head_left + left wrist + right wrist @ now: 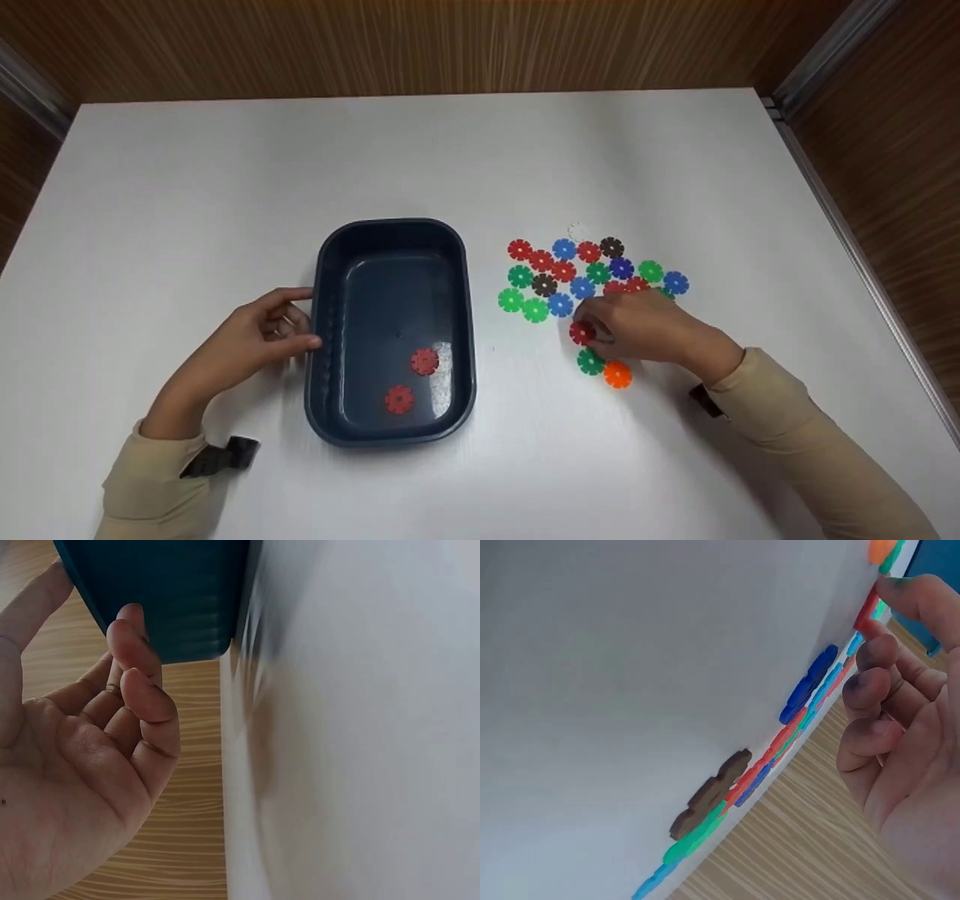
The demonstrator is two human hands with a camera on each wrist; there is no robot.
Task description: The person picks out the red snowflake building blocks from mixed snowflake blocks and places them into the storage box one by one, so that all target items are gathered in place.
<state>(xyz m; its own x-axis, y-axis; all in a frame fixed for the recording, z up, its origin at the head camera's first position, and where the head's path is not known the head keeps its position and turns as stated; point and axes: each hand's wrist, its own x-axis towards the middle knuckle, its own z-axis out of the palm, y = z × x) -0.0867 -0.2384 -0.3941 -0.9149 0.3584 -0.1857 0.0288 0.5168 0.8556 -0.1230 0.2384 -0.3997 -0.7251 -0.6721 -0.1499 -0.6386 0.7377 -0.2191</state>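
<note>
My left hand (251, 337) rests at the left side of a dark blue plastic tray (318, 390), its thumb and index fingertip against the rim and the other fingers loosely bent. Two red interlocking discs (424, 361) lie in the tray's lower right part. My right hand (645, 326) pinches a red interlocking disc (582, 333) between thumb and index finger, low over the table; the right wrist view shows this disc (867, 606) edge-on. Just below sit a green disc (590, 362) and an orange disc (618, 374). The hand hides some discs beneath it.
Several notched discs in red, blue, green and brown (544, 284) spread over the white table (225, 172), right of the tray. A pale, see-through disc (577, 231) lies at the back of the group. Wood-grain panels (412, 49) stand behind and beside the table.
</note>
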